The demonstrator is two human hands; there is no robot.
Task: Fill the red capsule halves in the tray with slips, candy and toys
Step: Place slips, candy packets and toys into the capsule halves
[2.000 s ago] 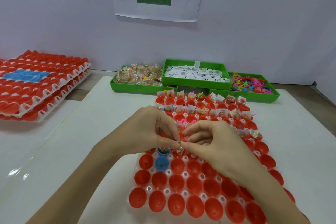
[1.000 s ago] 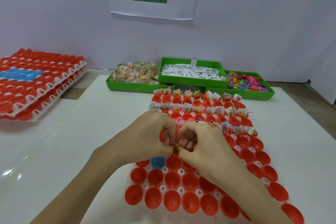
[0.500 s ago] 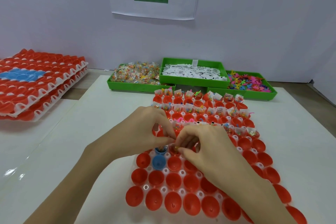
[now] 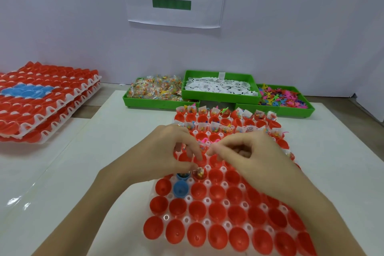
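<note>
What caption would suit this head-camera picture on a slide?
Two hands, left and right, work over a tray of red capsule halves, green supply bins behind.

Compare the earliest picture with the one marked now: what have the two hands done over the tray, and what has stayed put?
The candy packet once pinched between both hands now sits in a red capsule half. The right hand has drawn back; the left hand still fingers the packet. The green bins and the stacked trays are unchanged.
</note>
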